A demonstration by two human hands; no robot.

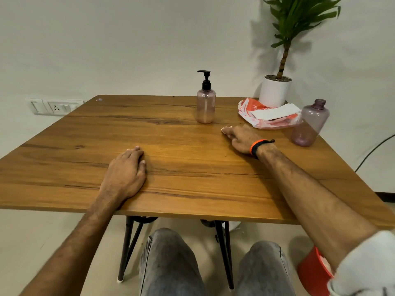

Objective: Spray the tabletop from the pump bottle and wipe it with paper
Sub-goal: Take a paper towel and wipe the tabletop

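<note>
A pink translucent pump bottle [205, 103] with a black pump stands upright on the far middle of the wooden tabletop [171, 135]. White paper [275, 112] lies on an orange and white packet [267, 121] at the far right. My left hand [126, 173] rests flat on the near part of the table and holds nothing. My right hand [241, 138] lies palm down farther out, with its fingers stretched toward the pump bottle but a short way from it. It wears an orange and black wristband.
A second pink bottle [310, 123] without a cap stands at the right edge. A white pot with a green plant [275, 90] stands at the far right corner. A wall socket [53, 106] is at the left. A red object [314, 272] lies on the floor at the right.
</note>
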